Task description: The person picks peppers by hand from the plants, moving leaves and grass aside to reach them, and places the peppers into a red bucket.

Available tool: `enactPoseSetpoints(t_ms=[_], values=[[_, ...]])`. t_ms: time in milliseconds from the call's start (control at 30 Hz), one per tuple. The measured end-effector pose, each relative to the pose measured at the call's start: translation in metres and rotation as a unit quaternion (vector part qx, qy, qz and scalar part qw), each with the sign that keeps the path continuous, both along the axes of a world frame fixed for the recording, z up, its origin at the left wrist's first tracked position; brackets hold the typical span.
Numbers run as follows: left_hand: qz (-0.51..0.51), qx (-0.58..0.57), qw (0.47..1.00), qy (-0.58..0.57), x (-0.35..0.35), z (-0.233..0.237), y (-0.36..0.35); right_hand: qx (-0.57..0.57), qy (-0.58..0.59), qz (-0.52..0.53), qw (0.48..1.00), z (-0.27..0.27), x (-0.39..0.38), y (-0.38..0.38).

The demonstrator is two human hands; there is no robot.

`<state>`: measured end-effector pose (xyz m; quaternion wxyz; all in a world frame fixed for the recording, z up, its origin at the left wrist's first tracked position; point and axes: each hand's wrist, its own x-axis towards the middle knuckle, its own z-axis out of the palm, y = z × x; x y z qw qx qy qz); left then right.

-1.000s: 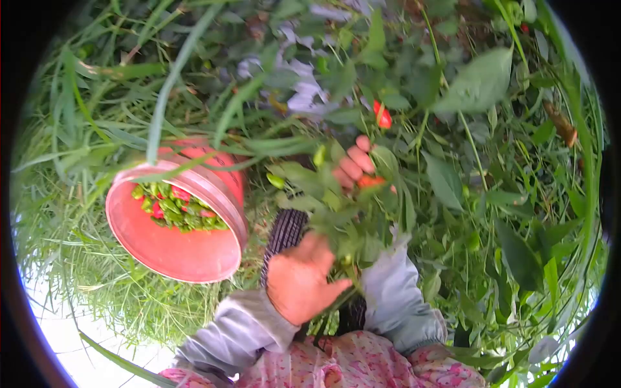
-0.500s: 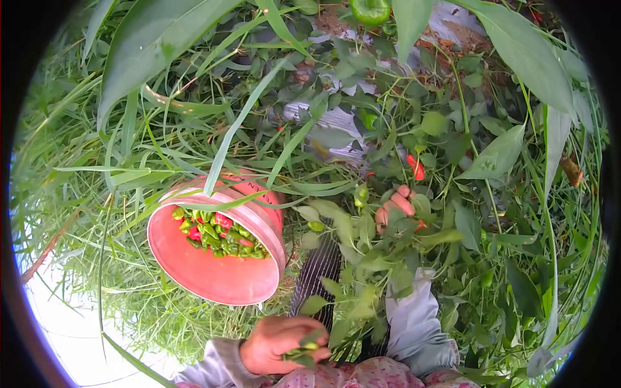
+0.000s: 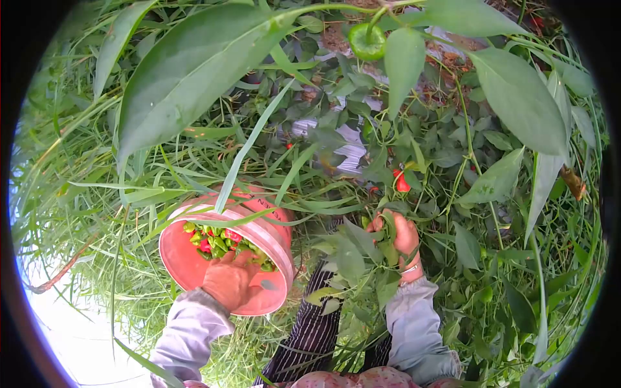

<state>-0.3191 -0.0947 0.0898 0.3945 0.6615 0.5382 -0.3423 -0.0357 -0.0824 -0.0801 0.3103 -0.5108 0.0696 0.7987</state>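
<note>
My left hand (image 3: 228,282) reaches into the pink bucket (image 3: 224,297), its fingers apart on the green and red peppers (image 3: 220,240) inside. The bucket lies tilted, its mouth towards me. To the right, my right hand (image 3: 400,234) is closed among the leaves of a pepper plant (image 3: 352,258); leaves partly cover its fingers and hide what they hold. Just above this hand hangs a red pepper (image 3: 402,181).
A green pepper (image 3: 367,42) hangs near the camera among big leaves (image 3: 187,77). Light plastic sheeting (image 3: 349,149) shows between the plants. Tall grass (image 3: 71,174) surrounds the bucket. Striped trouser legs (image 3: 304,330) are below.
My left hand has moved up from my lap into the bucket, and the green pieces it held no longer show in it. My right hand has come more into view from behind leaves.
</note>
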Motion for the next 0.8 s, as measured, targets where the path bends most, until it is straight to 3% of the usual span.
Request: enactPoseSetpoints(t_ms=[100, 133, 200, 267, 333, 433, 567, 667, 733, 800], values=[[-0.007, -0.069, 0.994, -0.08, 0.013, -0.003, 0.035, 0.038, -0.041, 0.057, 0.997, 0.004, -0.002, 0.002], [0.157, -0.007, 0.965, -0.209, 0.027, -0.001, 0.057, 0.017, -0.038, 0.023, 0.999, 0.002, -0.004, -0.001], [0.117, 0.122, 0.95, -0.262, 0.05, -0.016, 0.101, -0.036, -0.029, -0.004, 0.999, 0.006, -0.009, 0.003], [-0.098, 0.121, 0.98, -0.124, 0.048, -0.064, 0.135, -0.062, 0.007, -0.019, 0.998, 0.005, -0.007, 0.002], [-0.073, 0.169, 0.982, -0.048, 0.021, -0.142, 0.158, -0.037, 0.0, -0.003, 0.999, 0.006, -0.006, 0.001], [-0.118, 0.107, 0.982, 0.1, -0.026, -0.204, 0.171, -0.001, -0.011, 0.011, 1.0, -0.004, -0.004, -0.006], [0.04, 0.058, 0.995, 0.073, -0.096, -0.237, 0.152, -0.036, -0.147, 0.081, 0.985, -0.007, -0.005, -0.015], [0.249, 0.039, 0.966, 0.053, -0.105, -0.247, 0.152, -0.012, -0.092, 0.062, 0.994, 0.001, -0.007, -0.007], [0.202, 0.11, 0.957, 0.176, -0.091, -0.273, 0.15, -0.005, -0.074, 0.055, 0.996, -0.002, -0.007, -0.007], [0.208, 0.134, 0.951, 0.188, -0.093, -0.303, 0.145, 0.003, -0.064, 0.045, 0.997, -0.003, -0.007, -0.009]])
